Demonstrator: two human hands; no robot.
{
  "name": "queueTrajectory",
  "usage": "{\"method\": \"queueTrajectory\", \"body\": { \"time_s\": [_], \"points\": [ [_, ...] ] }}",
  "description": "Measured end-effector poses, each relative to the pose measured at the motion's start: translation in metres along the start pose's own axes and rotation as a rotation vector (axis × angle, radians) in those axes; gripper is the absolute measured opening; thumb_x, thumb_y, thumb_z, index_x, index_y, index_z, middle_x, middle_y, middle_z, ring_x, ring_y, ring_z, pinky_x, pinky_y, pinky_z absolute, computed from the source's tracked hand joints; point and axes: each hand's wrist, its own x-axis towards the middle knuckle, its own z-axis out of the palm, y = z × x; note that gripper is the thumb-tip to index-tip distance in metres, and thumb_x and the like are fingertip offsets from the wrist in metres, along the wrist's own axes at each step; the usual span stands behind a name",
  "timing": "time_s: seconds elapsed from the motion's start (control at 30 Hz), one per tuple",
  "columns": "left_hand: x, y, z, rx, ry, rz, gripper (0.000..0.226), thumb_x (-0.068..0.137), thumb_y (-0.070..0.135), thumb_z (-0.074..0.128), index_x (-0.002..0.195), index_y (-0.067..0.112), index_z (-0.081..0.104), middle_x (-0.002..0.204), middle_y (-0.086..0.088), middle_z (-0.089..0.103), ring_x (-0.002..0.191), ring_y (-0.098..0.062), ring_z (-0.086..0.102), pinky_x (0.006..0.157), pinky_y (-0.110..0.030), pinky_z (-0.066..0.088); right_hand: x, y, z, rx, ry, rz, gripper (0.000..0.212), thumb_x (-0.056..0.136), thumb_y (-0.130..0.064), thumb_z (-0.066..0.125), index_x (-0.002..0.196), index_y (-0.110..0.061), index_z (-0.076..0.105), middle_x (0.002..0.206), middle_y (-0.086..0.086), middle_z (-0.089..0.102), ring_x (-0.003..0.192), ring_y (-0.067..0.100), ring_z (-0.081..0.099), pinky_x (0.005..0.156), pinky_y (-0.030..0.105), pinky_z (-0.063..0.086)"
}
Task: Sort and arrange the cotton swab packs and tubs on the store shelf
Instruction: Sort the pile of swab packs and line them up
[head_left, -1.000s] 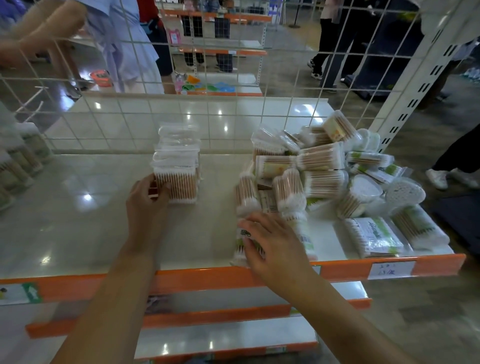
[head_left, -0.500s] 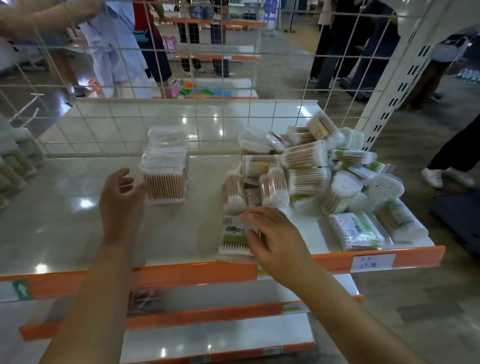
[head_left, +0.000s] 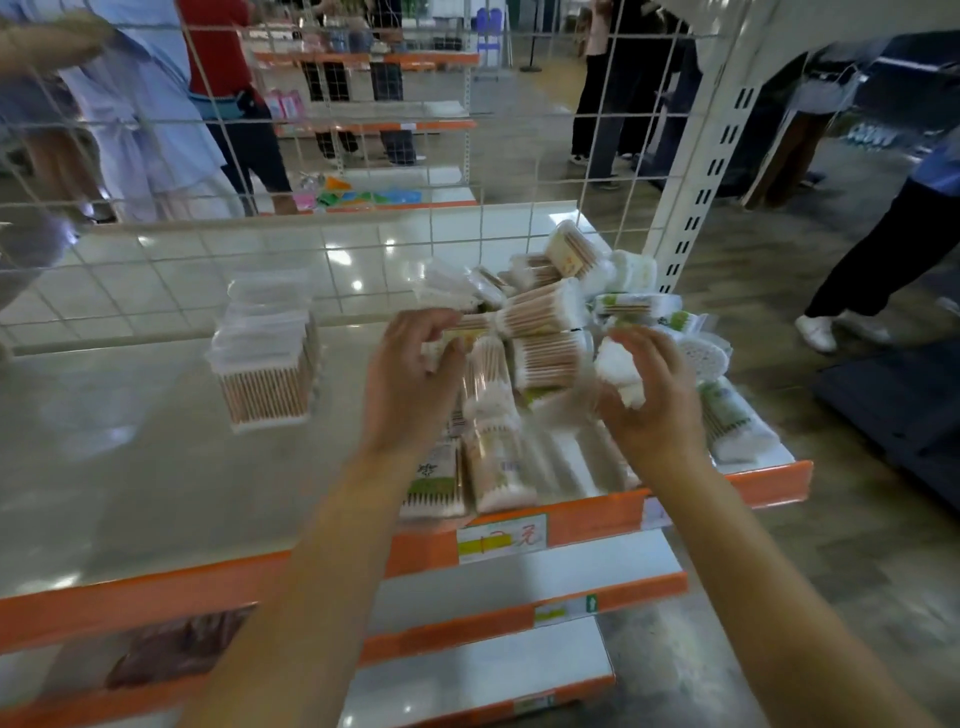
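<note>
A heap of cotton swab packs (head_left: 550, 332) lies jumbled on the right part of the store shelf (head_left: 156, 467), reaching from the wire grid back (head_left: 363, 156) to the orange front rail (head_left: 587, 514). Two flat packs (head_left: 467, 473) lie side by side at the front edge, just behind a price label (head_left: 501, 538). The right hand (head_left: 649, 395) is over the heap's right side, its grip curled round a white swab pack (head_left: 618, 374), thumb and fingers closed on it. The left hand (head_left: 415, 374) is at the heap's left side with fingers bent toward a pack there; blur hides whether that grip has closed on anything. Well apart to the left stands a neat stack of clear swab tubs (head_left: 267, 358), wooden sticks showing through the lowest one. Lower shelves (head_left: 498, 670) with orange rails show below. Behind the grid, people (head_left: 156, 104) stand in the aisle.
</note>
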Motion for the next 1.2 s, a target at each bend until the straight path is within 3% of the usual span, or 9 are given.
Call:
{"method": "queueTrajectory", "body": {
  "time_s": [0.13, 0.2, 0.3, 0.43, 0.67, 0.83, 1.0, 1.07, 1.2],
  "points": [
    [-0.009, 0.012, 0.043, -0.012, -0.114, 0.104, 0.02, 0.083, 0.005, 0.061, 0.101, 0.011, 0.068, 0.096, 0.006, 0.058, 0.085, -0.008, 0.055, 0.078, -0.021, 0.045, 0.001, 0.022, -0.011, 0.012, -0.113, 0.109, 0.061, 0.068, 0.006, 0.068, 0.126, 0.0, 0.049, 0.128, 0.02, 0.047, 0.116, 0.019, 0.041, 0.095, 0.029, 0.034],
    [-0.011, 0.021, 0.062, -0.007, -0.159, 0.121, 0.023, 0.082, 0.002, 0.061, 0.103, 0.009, 0.068, 0.093, 0.007, 0.056, 0.084, -0.005, 0.05, 0.076, -0.013, 0.038, 0.0, 0.03, -0.011, 0.04, -0.149, 0.126, 0.067, 0.067, 0.012, 0.066, 0.13, -0.001, 0.044, 0.127, 0.018, 0.047, 0.116, 0.021, 0.042, 0.095, 0.03, 0.035],
    [-0.012, 0.03, 0.089, 0.014, -0.307, 0.054, 0.036, 0.084, 0.008, 0.061, 0.119, 0.013, 0.058, 0.104, 0.003, 0.057, 0.094, -0.007, 0.05, 0.076, -0.013, 0.034, -0.005, 0.037, -0.011, 0.075, -0.167, 0.143, 0.072, 0.067, 0.017, 0.061, 0.133, -0.005, 0.041, 0.126, 0.014, 0.047, 0.116, 0.026, 0.045, 0.094, 0.032, 0.037],
    [-0.015, 0.03, 0.118, 0.062, -0.415, 0.006, 0.054, 0.083, 0.011, 0.065, 0.133, 0.01, 0.045, 0.125, -0.007, 0.052, 0.116, -0.02, 0.048, 0.095, -0.025, 0.038, -0.005, 0.036, -0.011, 0.055, -0.153, 0.176, 0.071, 0.07, 0.016, 0.056, 0.135, -0.009, 0.04, 0.128, 0.011, 0.05, 0.12, 0.025, 0.045, 0.096, 0.028, 0.034],
    [-0.018, 0.024, 0.142, 0.217, -0.349, 0.016, 0.065, 0.08, 0.008, 0.067, 0.137, 0.014, 0.037, 0.13, -0.01, 0.047, 0.118, -0.028, 0.047, 0.095, -0.033, 0.041, -0.005, 0.036, -0.016, 0.048, -0.193, 0.274, 0.068, 0.079, 0.009, 0.056, 0.139, -0.016, 0.036, 0.136, 0.004, 0.045, 0.125, 0.017, 0.039, 0.097, 0.019, 0.028],
    [-0.015, 0.019, 0.14, 0.201, -0.313, 0.034, 0.059, 0.083, 0.014, 0.066, 0.137, 0.016, 0.041, 0.131, -0.006, 0.05, 0.118, -0.023, 0.048, 0.093, -0.029, 0.04, -0.008, 0.038, -0.018, 0.062, -0.183, 0.26, 0.067, 0.078, 0.006, 0.06, 0.137, -0.014, 0.038, 0.132, 0.005, 0.047, 0.123, 0.019, 0.042, 0.097, 0.023, 0.03],
    [-0.014, 0.024, 0.126, 0.038, -0.293, 0.065, 0.057, 0.079, 0.02, 0.072, 0.132, 0.015, 0.049, 0.127, -0.004, 0.054, 0.114, -0.018, 0.051, 0.09, -0.02, 0.039, -0.012, 0.035, -0.021, 0.099, -0.116, 0.215, 0.06, 0.079, 0.005, 0.062, 0.133, -0.014, 0.043, 0.119, -0.007, 0.048, 0.112, 0.014, 0.046, 0.087, 0.015, 0.033],
    [-0.015, 0.024, 0.116, -0.053, -0.293, 0.059, 0.059, 0.076, 0.024, 0.076, 0.129, 0.018, 0.052, 0.125, -0.002, 0.055, 0.112, -0.017, 0.054, 0.093, -0.027, 0.044, -0.014, 0.029, -0.023, 0.195, -0.081, 0.232, 0.055, 0.083, -0.002, 0.063, 0.128, -0.024, 0.041, 0.114, -0.017, 0.046, 0.104, 0.006, 0.048, 0.084, 0.005, 0.033],
    [-0.014, 0.028, 0.088, -0.298, -0.267, -0.097, 0.058, 0.073, 0.022, 0.078, 0.125, 0.028, 0.054, 0.114, 0.005, 0.059, 0.099, -0.01, 0.061, 0.084, -0.035, 0.054, -0.018, 0.005, -0.031, 0.451, -0.102, 0.389, 0.047, 0.082, -0.032, 0.061, 0.125, -0.032, 0.041, 0.116, -0.012, 0.053, 0.101, 0.0, 0.056, 0.081, 0.016, 0.048]
  ]
}}
